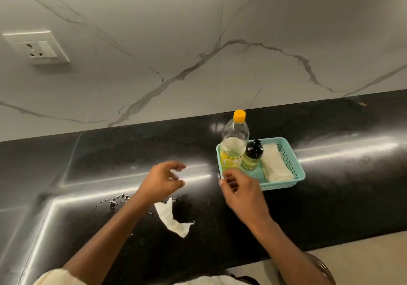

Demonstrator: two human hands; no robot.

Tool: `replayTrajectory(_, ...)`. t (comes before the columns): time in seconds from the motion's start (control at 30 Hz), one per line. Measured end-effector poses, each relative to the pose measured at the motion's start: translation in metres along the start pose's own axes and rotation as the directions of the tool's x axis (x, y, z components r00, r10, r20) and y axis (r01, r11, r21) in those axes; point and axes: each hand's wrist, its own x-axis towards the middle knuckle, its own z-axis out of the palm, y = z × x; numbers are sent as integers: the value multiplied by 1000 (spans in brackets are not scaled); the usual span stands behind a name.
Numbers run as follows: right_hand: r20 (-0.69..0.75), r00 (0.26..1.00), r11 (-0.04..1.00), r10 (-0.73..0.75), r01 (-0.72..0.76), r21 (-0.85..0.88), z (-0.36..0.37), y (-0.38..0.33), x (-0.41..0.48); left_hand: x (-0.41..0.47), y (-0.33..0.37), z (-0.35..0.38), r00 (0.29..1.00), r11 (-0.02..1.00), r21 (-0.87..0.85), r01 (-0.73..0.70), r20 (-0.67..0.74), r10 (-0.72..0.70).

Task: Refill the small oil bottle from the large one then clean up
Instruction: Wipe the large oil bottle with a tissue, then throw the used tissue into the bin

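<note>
A large clear oil bottle (234,140) with an orange cap stands upright in a turquoise basket (293,161) on the black counter. Beside it in the basket stands the small oil bottle (252,156) with a black cap. A folded white cloth (275,162) lies in the basket's right half. My left hand (164,180) hovers above the counter with loosely curled fingers, holding nothing I can make out. My right hand (240,189) hangs at the basket's near left corner, fingers loosely curled. A crumpled white tissue (171,217) lies on the counter below my left hand.
Droplets of spilled liquid (116,200) dot the black counter (330,207) left of the tissue. A marble wall with a socket plate (37,46) rises behind. The counter's front edge runs at the lower right, with the floor beyond.
</note>
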Motion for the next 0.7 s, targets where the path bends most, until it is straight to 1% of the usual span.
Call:
replayTrajectory(0.07, 225, 974, 999, -26, 33, -27, 31, -10, -15, -24, -26, -2, 994, 984, 151, 91, 44, -99)
replayTrajectory(0.13, 396, 918, 995, -9, 49, -92, 60, -13, -24, -43, -42, 2, 982, 959, 257, 122, 108, -154)
replayTrajectory(0.2, 512, 858, 983, 20, 76, -166, 87, -16, -32, -57, -56, 9, 971, 934, 335, 125, 153, -185)
replayTrajectory(0.27, 573, 817, 972, 56, 86, -218, 107, -18, -39, -66, -72, 18, 968, 926, 352, 133, 152, -197)
replayTrajectory(0.33, 564, 824, 967, 59, 94, -237, 121, -19, -42, -70, -79, 28, 981, 935, 338, 109, 115, -156)
replayTrajectory(0.4, 510, 859, 972, 47, 79, -223, 133, -22, -42, -72, -81, 34, 991, 946, 314, 80, 73, -108)
replayTrajectory(0.47, 431, 900, 984, 62, 17, -177, 137, -26, -41, -71, -82, 37, 996, 960, 275, 56, 53, -73)
replayTrajectory(0.57, 278, 946, 985, 164, -173, 8, 136, -35, -38, -68, -81, 32, 999, 990, 134, 42, 16, -45)
replayTrajectory(0.63, 174, 960, 963, 220, -242, 121, 131, -41, -40, -65, -75, 25, 1000, 999, 50, 19, -15, -18)
replayTrajectory(0.7, 76, 959, 935, 274, -284, 211, 123, -44, -48, -62, -65, 24, 999, 997, -57, -49, 14, 50)
